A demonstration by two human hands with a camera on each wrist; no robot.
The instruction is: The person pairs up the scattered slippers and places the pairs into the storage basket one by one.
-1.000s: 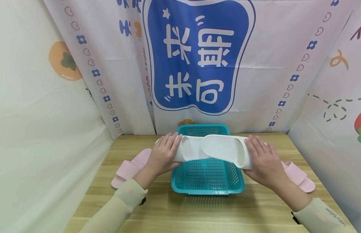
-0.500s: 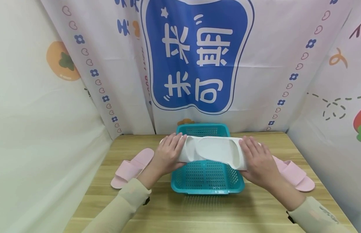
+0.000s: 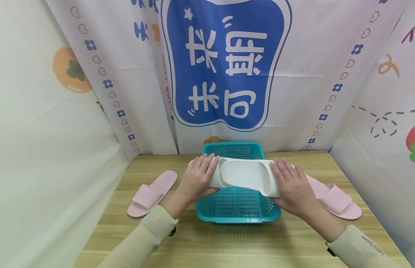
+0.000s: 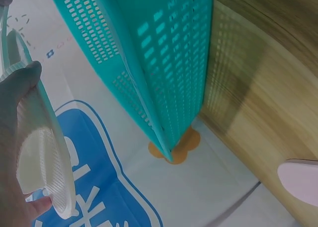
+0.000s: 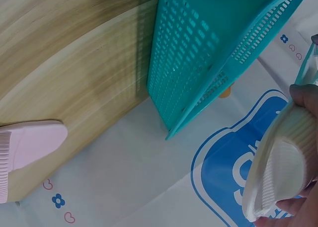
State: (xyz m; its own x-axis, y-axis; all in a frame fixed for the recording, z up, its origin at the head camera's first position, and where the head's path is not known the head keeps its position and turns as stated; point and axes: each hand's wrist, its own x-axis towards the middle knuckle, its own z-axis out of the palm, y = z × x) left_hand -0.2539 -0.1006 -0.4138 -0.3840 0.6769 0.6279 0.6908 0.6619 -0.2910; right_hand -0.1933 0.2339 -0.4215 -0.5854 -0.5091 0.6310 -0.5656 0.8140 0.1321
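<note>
Two white slippers [image 3: 242,175] lie overlapped sole to sole and are held crosswise above a teal perforated basket [image 3: 239,208]. My left hand [image 3: 198,178] grips the left end, fingers curled over the ribbed strap [image 4: 42,167]. My right hand [image 3: 289,182] grips the right end [image 5: 276,172] the same way. The pair hovers over the basket's middle, just above its rim. The basket's side walls show in both wrist views [image 4: 164,63] [image 5: 198,58].
A pink slipper [image 3: 150,193] lies on the wooden table [image 3: 207,242] left of the basket, another pink slipper [image 3: 334,201] to the right, partly behind my right hand. Printed cloth walls [image 3: 227,67] enclose the table on three sides.
Both hands have pushed the white slippers together, so the pair now looks shorter. My hands moved inward toward the basket's middle.
</note>
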